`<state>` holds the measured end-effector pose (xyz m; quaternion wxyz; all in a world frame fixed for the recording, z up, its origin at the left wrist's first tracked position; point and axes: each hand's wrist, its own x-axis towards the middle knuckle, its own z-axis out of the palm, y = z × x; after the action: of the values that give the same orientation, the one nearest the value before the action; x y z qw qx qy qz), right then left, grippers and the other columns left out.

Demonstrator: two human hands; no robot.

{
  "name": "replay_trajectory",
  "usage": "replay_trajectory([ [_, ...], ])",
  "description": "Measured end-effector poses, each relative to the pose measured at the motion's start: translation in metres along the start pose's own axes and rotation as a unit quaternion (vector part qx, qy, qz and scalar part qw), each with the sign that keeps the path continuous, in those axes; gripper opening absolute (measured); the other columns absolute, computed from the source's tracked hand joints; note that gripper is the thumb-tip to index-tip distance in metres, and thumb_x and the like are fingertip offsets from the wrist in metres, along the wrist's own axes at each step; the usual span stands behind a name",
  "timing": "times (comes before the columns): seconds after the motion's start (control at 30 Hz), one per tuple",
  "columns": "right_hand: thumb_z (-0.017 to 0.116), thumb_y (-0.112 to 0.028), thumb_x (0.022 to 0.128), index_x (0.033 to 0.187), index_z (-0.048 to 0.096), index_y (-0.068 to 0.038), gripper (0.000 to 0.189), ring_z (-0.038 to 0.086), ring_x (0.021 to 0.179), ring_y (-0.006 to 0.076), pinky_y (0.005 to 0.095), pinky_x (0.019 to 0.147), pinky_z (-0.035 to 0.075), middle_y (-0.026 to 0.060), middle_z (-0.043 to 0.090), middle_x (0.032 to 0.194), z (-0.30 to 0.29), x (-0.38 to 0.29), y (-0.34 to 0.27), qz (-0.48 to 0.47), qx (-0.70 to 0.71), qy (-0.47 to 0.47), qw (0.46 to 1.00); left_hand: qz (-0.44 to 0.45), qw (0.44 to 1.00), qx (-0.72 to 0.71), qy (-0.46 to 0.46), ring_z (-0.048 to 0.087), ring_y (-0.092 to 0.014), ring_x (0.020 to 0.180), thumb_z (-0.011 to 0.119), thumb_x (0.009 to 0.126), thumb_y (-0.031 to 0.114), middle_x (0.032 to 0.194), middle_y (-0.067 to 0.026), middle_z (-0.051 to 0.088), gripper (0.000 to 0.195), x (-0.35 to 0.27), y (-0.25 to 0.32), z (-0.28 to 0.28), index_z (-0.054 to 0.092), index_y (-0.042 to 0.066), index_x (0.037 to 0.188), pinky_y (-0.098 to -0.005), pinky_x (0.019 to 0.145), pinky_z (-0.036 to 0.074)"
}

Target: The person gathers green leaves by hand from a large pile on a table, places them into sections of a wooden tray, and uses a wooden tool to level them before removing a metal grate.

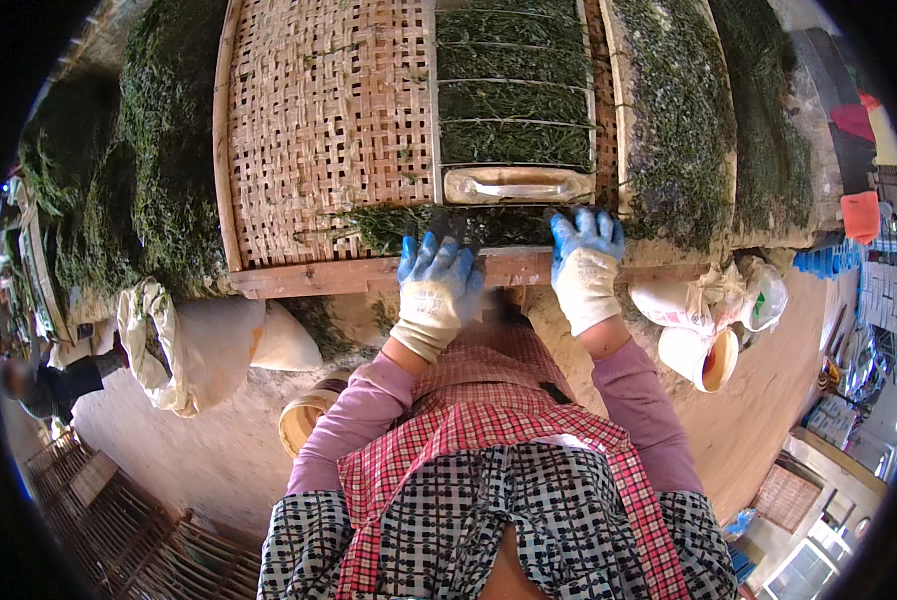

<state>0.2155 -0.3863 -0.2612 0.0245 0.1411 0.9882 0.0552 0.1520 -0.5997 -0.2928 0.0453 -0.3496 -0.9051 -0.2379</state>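
Observation:
My left hand, in a white knit glove with blue coated fingers, reaches over the front wooden rail of a woven bamboo tray. Its fingers are apart and meet a strip of dark green plant strands. Gloved the same way, my right hand rests at the right end of that strip, fingers spread. Just beyond both hands lies a narrow frame with cross wires, its bays filled with green strands. A wooden end block on it carries a pale curved handle.
Heaps of green strands flank the tray, with a strand-covered board at right. Below the bench are white sacks, a tipped white bucket and another bucket. A person is at far left.

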Motion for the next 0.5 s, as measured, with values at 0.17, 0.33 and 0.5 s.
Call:
replay_trajectory([
  [0.17,0.068,-0.019,0.079,0.12,0.064,-0.019,0.04,0.05,0.125,0.0304,0.0537,0.112,0.03,0.0082,0.06,0.127,0.026,-0.008,0.028,-0.006,-0.008,-0.002,1.0,0.017,0.999,0.032,0.007,0.049,-0.035,0.13,0.063,0.083,0.024,0.13,-0.0116,0.061,0.026,0.007,0.005,0.0,0.07,0.008,0.102,-0.0587,0.108,0.034],
  [0.33,0.066,-0.016,0.077,0.114,0.063,-0.014,0.036,0.056,0.113,0.0359,0.0558,0.106,0.036,0.0136,0.061,0.119,0.02,-0.008,0.031,0.057,0.104,0.103,0.988,0.067,0.997,0.024,-0.019,0.037,-0.034,0.141,0.055,0.09,0.037,0.143,-0.0166,0.051,0.037,0.015,0.039,0.026,0.069,0.016,0.118,-0.0587,0.117,0.022],
  [0.5,0.064,-0.016,0.078,0.117,0.063,-0.015,0.039,0.055,0.11,0.0366,0.0545,0.105,0.037,0.0129,0.061,0.116,0.019,-0.007,0.041,0.036,0.171,0.148,0.974,0.072,0.99,0.003,-0.121,0.046,-0.034,0.134,0.055,0.089,0.031,0.131,-0.015,0.061,0.035,0.05,0.071,0.084,0.07,0.013,0.115,-0.0517,0.119,0.02],
])
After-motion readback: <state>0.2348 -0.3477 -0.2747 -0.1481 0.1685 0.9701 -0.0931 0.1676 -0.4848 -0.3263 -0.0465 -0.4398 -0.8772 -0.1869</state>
